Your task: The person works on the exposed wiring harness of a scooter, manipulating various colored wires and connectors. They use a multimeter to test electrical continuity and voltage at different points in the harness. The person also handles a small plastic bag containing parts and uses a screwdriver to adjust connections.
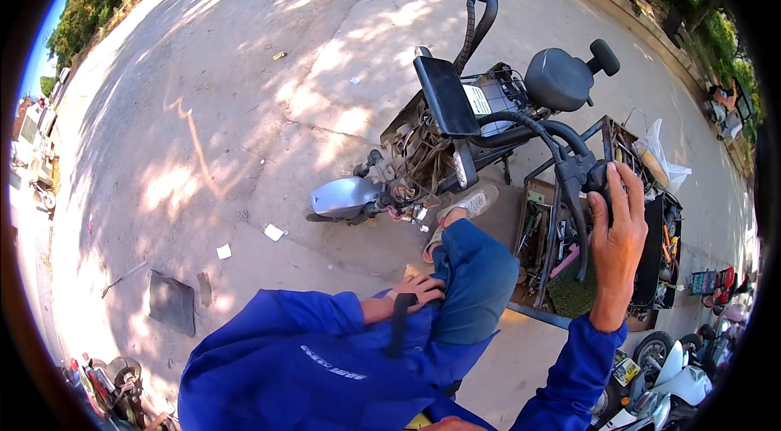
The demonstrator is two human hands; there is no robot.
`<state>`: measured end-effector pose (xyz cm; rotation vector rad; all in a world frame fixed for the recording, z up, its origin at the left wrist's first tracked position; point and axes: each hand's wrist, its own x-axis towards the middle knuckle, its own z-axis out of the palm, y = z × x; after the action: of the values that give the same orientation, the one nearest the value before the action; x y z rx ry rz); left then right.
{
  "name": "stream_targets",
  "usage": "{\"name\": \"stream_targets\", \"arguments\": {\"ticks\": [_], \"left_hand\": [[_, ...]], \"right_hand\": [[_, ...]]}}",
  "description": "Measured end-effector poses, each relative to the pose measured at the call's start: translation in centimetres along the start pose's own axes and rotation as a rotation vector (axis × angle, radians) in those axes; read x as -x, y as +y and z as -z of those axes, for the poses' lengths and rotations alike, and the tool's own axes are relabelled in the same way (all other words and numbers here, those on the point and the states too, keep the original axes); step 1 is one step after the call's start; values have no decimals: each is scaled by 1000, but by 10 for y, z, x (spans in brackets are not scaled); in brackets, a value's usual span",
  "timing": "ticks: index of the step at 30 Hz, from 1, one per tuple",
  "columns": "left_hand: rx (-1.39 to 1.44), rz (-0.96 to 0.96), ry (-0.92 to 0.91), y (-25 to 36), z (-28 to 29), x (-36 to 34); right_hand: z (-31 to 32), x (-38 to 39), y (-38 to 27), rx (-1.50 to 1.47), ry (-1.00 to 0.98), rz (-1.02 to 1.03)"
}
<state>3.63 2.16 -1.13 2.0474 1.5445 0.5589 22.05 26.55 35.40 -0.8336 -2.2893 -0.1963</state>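
Note:
An electric bike with its front stripped open stands before me, its silver front mudguard (346, 197) toward the lower left. At the bike's near handlebar, my right hand (622, 223) has thumb and fingers closed around the black grip (598, 179). The brake lever (581, 240) hangs beside that hand. My left hand (419, 289) lies with fingers spread on my bent leg in blue trousers (480, 276), holding nothing. A tangle of exposed wires (429, 150) shows below the black display panel (447, 96).
Beside the bike, a tool box (530, 240) holds several tools and a pink-handled item (564, 262). A clear plastic bag (663, 158) sits behind it. Parked motorbikes (675, 374) are at the lower right. A dark flat piece (172, 302) and white scraps (274, 232) lie on the pavement.

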Motion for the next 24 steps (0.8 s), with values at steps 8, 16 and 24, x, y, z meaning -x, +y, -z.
{"name": "stream_targets", "arguments": {"ticks": [8,16,24], "left_hand": [[59,-62,95,-8,-7,3],[5,-28,42,-14,-12,2],[-2,-29,29,-14,-9,1]], "right_hand": [[-3,5,2,8,1,-50],[-3,4,0,87,25,14],[-1,-1,1,87,17,43]]}}
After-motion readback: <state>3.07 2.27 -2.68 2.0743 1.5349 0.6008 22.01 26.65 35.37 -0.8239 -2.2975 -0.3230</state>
